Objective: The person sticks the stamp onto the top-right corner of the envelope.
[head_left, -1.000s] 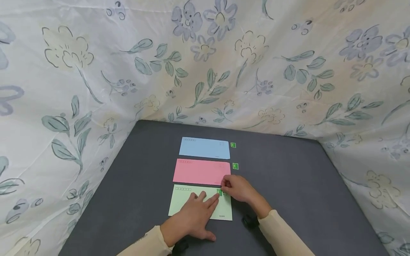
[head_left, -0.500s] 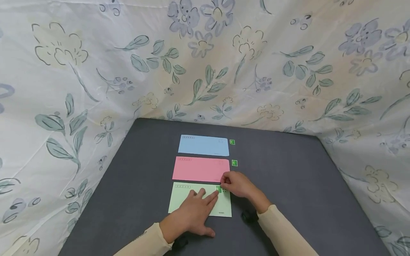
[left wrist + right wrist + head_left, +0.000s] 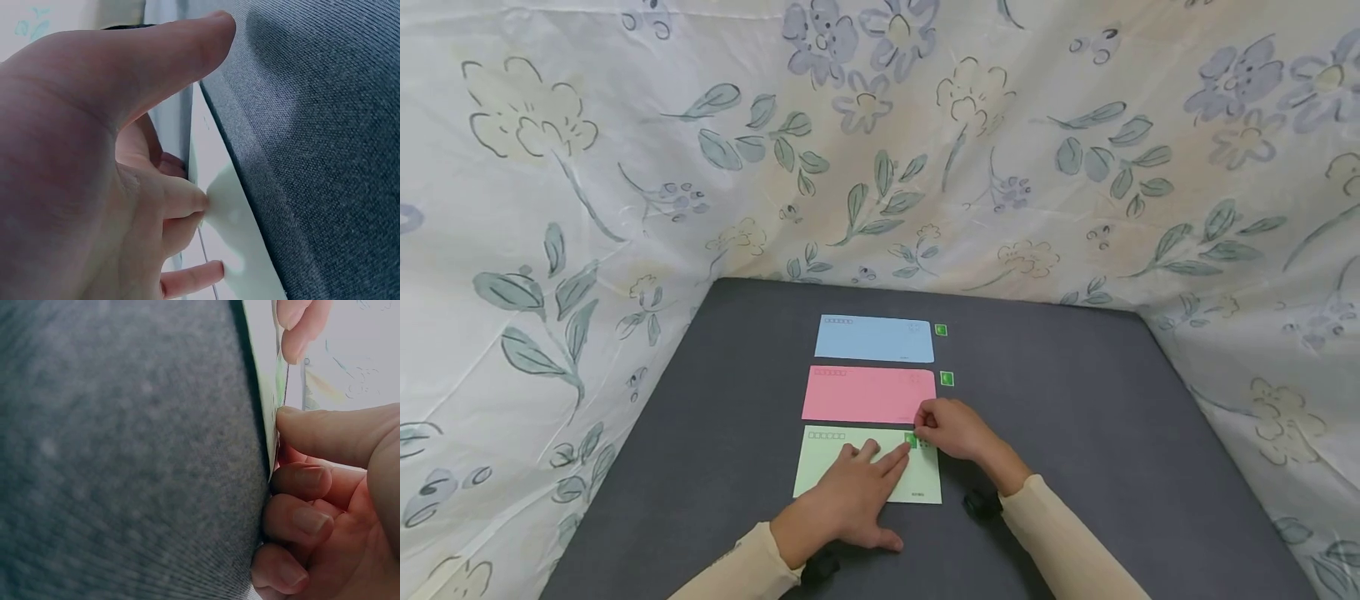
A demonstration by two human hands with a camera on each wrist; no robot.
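A pale floral cloth [image 3: 895,250] is hung around a dark grey bench [image 3: 737,400]. On it three envelopes are laid in a column: a blue envelope [image 3: 874,338] farthest, a pink envelope [image 3: 861,394] between, a green envelope [image 3: 921,475] nearest. The green envelope is pressed by a left hand [image 3: 856,493], fingers spread. At its upper right, a small green stamp [image 3: 910,439] is apparently pinched between thumb and forefinger of a right hand [image 3: 957,428], its other fingers curled. A second stamp [image 3: 941,330] and a third stamp [image 3: 947,379] are set beside the blue and pink envelopes. The small stamp could be creased or stuck crooked if tugged against the left fingertips. Compared with a second ago, both hands' positions are kept; only the view is slightly shifted.
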